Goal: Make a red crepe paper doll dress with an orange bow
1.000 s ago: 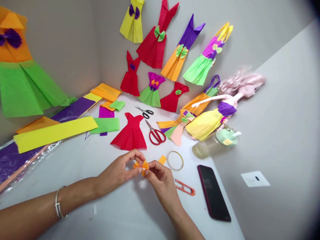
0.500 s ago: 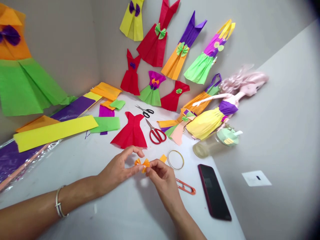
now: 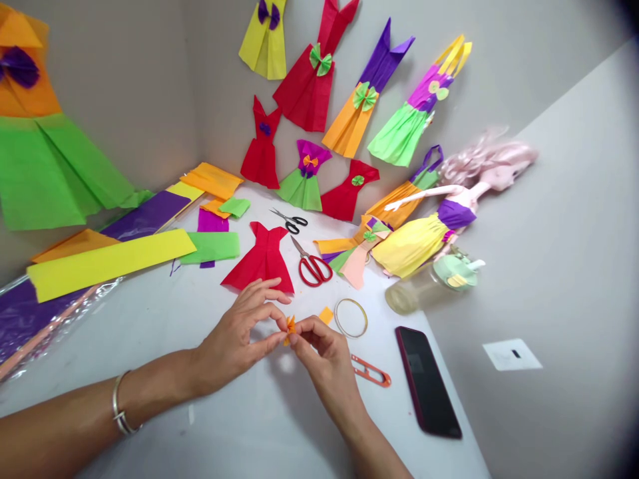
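Note:
A small orange paper bow (image 3: 290, 326) is pinched between my two hands above the white table. My left hand (image 3: 244, 326) grips its left side between thumb and index finger, the other fingers stretched out. On the right side, the thumb and bent fingers of my right hand (image 3: 324, 356) close on the bow, and the fingertips partly cover it. Just beyond my left hand lies a red paper dress (image 3: 264, 256), flat on the table. A small orange paper piece (image 3: 326, 315) rests beside my right hand.
Red-handled scissors (image 3: 313, 266), black scissors (image 3: 291, 221), a ring of wire or tape (image 3: 351, 318), an orange thread snipper (image 3: 372, 372) and a phone (image 3: 428, 382) lie around. Coloured paper (image 3: 112, 263) is at left. A doll (image 3: 439, 226) and a jar (image 3: 424, 286) stand right; paper dresses hang behind.
My left thumb and index finger have come together on the bow, whose spread loops now look turned and narrower. The other left fingers have lifted outward. My right hand stays nearly in place.

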Available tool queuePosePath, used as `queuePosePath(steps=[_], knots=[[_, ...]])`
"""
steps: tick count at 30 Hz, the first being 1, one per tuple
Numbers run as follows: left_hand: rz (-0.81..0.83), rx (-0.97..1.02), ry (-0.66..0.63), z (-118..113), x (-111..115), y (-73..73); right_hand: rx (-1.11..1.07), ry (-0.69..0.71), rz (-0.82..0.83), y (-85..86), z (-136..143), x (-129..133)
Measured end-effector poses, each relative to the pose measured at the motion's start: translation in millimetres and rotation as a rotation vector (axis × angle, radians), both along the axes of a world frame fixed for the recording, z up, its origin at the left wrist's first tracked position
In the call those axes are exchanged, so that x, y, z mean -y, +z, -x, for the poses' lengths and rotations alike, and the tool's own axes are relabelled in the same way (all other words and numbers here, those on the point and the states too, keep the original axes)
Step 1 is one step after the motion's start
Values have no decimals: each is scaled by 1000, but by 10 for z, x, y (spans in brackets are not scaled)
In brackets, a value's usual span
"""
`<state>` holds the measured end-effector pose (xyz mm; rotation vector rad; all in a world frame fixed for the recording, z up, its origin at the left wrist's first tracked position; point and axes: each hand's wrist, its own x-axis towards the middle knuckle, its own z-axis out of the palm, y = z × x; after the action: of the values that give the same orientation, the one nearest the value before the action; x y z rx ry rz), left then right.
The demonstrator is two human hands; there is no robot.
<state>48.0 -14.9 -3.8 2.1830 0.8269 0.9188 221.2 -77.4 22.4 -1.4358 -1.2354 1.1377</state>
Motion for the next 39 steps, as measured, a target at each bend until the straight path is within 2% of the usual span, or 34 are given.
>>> queuePosePath(steps=[22, 33, 39], knots=[[121, 54, -32, 2, 3, 28, 24, 8, 31, 43, -2, 13], [298, 98, -37, -6, 0, 86, -206, 12, 155, 50, -12, -10], [349, 118, -27, 1, 5, 84, -245, 18, 152, -10, -45, -14]])
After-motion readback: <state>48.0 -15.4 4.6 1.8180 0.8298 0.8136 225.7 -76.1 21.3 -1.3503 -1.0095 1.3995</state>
